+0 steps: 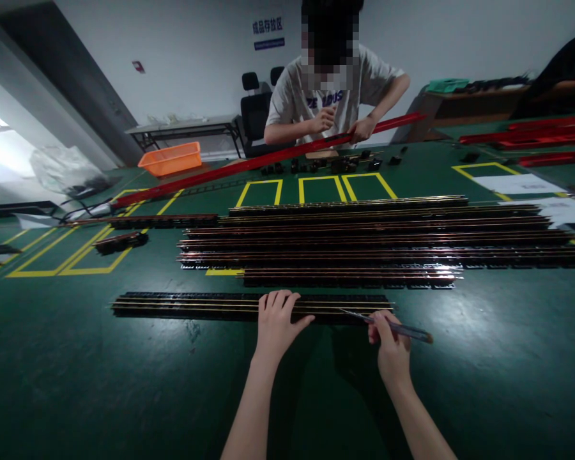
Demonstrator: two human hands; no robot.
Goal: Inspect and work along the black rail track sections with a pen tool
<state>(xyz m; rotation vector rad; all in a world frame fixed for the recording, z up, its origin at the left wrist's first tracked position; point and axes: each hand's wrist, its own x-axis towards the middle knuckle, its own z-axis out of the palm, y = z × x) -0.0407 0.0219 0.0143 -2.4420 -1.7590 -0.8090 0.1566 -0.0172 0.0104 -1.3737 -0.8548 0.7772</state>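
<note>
A long black strip with thin brass rails [186, 305] lies across the green table in front of me. My left hand [276, 322] rests on its near edge, fingers curled over the rails. My right hand [390, 345] is closed round a slim metal tool [393, 326], whose pointed tip touches the strip near its right end.
Several longer black-and-brass strips [388, 239] lie stacked behind. Across the green table [76, 370] a seated person holds a long red bar [268, 161]. Yellow taped boxes [316, 188], an orange basket [171, 158], more red bars [546, 134] at right and papers [517, 183] surround them.
</note>
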